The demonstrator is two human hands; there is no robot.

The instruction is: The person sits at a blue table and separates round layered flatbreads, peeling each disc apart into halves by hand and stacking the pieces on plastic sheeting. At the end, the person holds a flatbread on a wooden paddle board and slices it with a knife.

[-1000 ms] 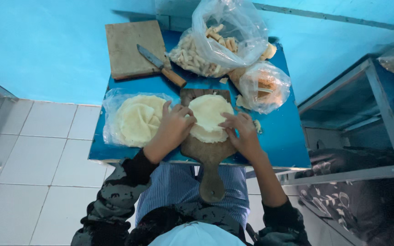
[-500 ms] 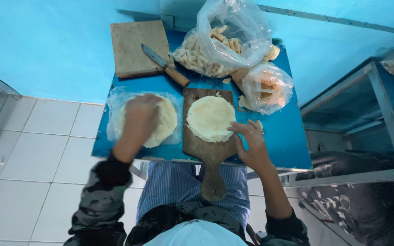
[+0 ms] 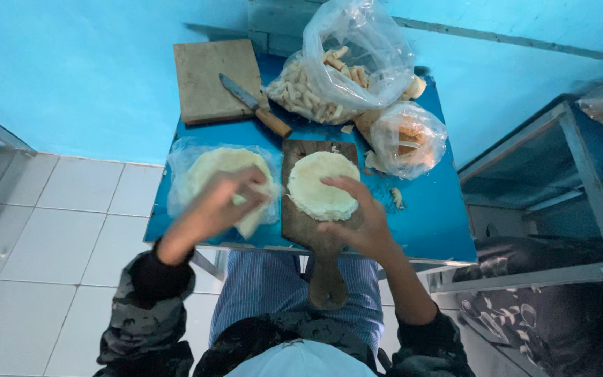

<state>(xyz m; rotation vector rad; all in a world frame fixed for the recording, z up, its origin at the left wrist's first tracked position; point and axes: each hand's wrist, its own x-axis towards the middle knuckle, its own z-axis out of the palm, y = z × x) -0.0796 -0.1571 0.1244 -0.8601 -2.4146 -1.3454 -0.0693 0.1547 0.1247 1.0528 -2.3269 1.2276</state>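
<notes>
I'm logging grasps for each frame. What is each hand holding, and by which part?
The left hand pinches a thin pale wrapper sheet by its edge, above the wrapper stack. The right hand grips nothing; its fingers rest on the round wrapper on the paddle board.

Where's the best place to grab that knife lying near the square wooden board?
Probably by the brown wooden handle of the knife, coming from the person's side. The handle end points toward them and lies free on the blue table, while the blade rests over the square board.
</notes>
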